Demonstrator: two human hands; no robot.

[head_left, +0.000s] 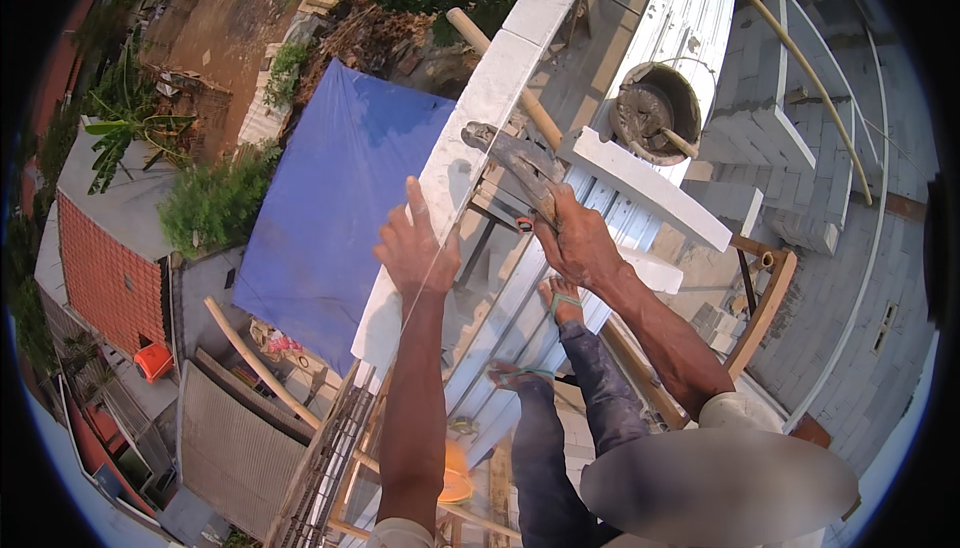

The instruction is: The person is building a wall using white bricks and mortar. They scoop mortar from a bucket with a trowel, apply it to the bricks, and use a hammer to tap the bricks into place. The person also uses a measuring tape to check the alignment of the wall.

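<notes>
A row of pale lightweight blocks point(510, 48) forms a narrow wall top running diagonally through the middle. My left hand point(418, 248) lies on it, fingers spread, index finger stretched toward the far end. A thin string point(436, 260) passes close beside that hand along the wall. My right hand point(580, 238) grips a mortar-smeared trowel point(528, 166), its blade reaching over the wall's right edge. At the blade's tip, a patch of wet grey mortar point(478, 136) sits on the block. Just beyond my right hand lies a loose pale block point(650, 188).
A mortar bucket point(622, 126) with a wooden handle sticking out stands on ribbed metal sheeting point(690, 8). My sandalled feet point(562, 298) rest on the same sheeting. Left of the wall, the ground drops to a blue tarp point(340, 198) and roofs. Bamboo poles point(535, 113) cross underneath.
</notes>
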